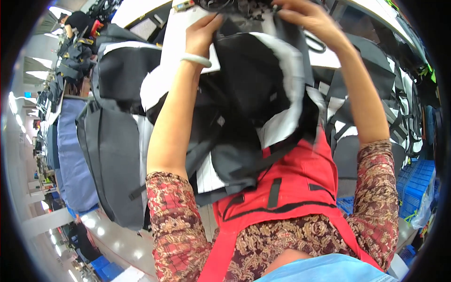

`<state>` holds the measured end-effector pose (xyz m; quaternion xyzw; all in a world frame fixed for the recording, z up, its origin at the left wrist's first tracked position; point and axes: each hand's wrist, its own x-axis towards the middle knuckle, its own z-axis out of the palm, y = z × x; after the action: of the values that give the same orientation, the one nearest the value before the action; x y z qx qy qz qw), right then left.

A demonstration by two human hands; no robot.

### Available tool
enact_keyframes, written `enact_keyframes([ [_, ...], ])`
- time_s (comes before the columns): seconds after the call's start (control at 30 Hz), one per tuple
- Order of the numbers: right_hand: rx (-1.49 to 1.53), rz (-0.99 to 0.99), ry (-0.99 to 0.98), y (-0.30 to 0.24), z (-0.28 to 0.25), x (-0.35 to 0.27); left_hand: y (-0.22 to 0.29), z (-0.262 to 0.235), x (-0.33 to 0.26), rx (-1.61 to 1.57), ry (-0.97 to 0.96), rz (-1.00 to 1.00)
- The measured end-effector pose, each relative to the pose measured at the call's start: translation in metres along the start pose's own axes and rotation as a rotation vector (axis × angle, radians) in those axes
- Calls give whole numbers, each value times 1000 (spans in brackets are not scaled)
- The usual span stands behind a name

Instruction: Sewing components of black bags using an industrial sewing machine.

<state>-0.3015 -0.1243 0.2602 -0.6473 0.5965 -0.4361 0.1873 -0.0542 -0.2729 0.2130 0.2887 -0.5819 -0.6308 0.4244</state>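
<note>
A large black bag piece [249,70] with white backing along its curved edge hangs between my arms and spills down over my lap. My left hand [203,35] is closed on its upper left corner, thumb and fingers pinching the cloth. At the upper right side of the same piece, my right hand [310,19] is bent round the cloth edge; it is slightly blurred and its fingertips reach the top of the view. Black straps [211,131] dangle from the piece. Dark machine parts, partly cut off, lie just beyond both hands.
A white worktable [176,40] stands ahead, with a black loop [315,43] on it at the right. More black bag pieces hang at the left [115,160] and right [366,94]. Blue crates [416,181] stand low at the right. Another person [77,23] is far left.
</note>
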Motion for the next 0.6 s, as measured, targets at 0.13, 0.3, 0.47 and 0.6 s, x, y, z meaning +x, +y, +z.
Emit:
enact_keyframes([
  [0.13,-286,-63,47,-92,-55,-87,54,100,-68,192,-353,8],
  [0.3,-364,332,-132,-76,-26,-172,12,164,-143,118,-332,636],
  [0.47,-186,510,318,-45,-137,-282,-17,78,-199,699,-363,715],
  [0.6,13,459,466,-12,-207,-345,-38,-14,-210,1075,-146,602],
])
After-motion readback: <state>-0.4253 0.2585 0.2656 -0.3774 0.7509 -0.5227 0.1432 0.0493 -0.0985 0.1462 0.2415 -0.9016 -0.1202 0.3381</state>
